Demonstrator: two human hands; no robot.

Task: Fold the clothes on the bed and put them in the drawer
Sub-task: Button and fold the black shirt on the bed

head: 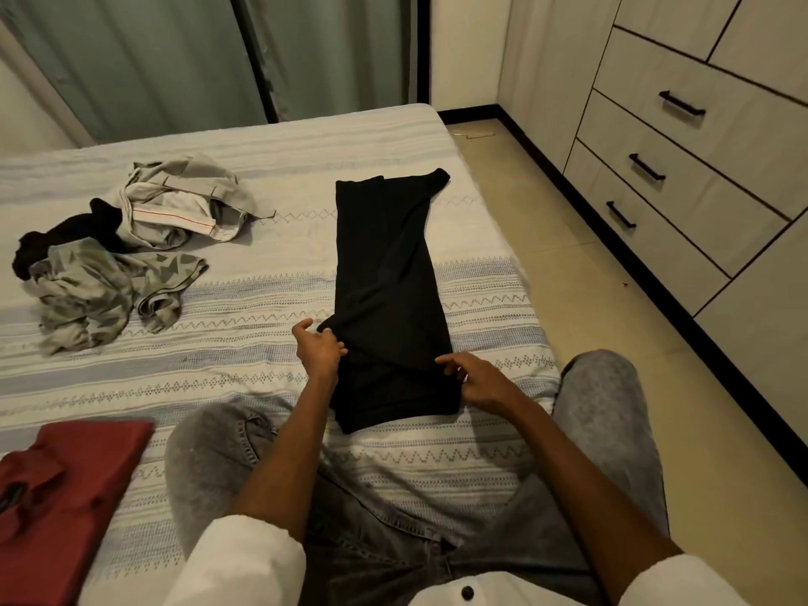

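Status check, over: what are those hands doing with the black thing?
Left hand and right hand pinch near end of long black folded garment on striped bed. Crumpled grey clothes pile waiting. Drawers closed.

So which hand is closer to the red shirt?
Left. The left hand grips the black garment's left edge, on the red shirt's side; the right hand is at its far edge.
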